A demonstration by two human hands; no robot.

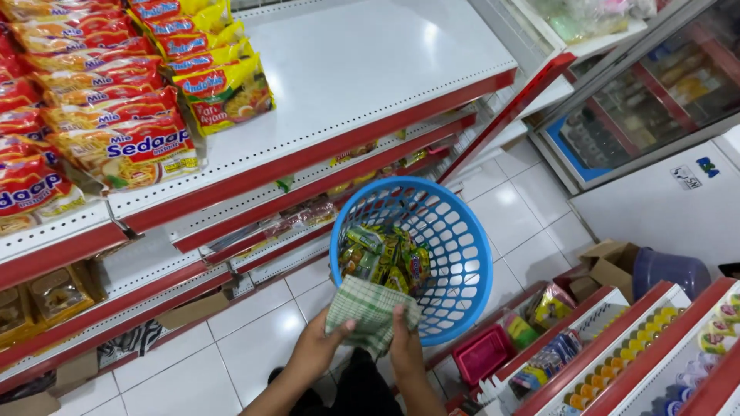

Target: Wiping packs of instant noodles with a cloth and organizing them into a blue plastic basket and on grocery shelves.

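Both hands grip a green checked cloth (371, 312) at the near rim of the blue basket (462, 254). The left hand (317, 345) pinches the cloth's left edge, and the right hand (405, 343) closes on its right side, so the cloth stretches crosswise between them. Inside the basket, just beyond the cloth, lie what look like snack packets (385, 258). The white shelf (362, 69) stands beyond the basket.

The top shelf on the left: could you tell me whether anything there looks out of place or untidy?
Mostly tidy. The noodle packets lie in overlapping rows at the left end of the top shelf, while the rest of it is bare. Both hands, the left hand and right hand, hold a checked cloth over the blue basket.
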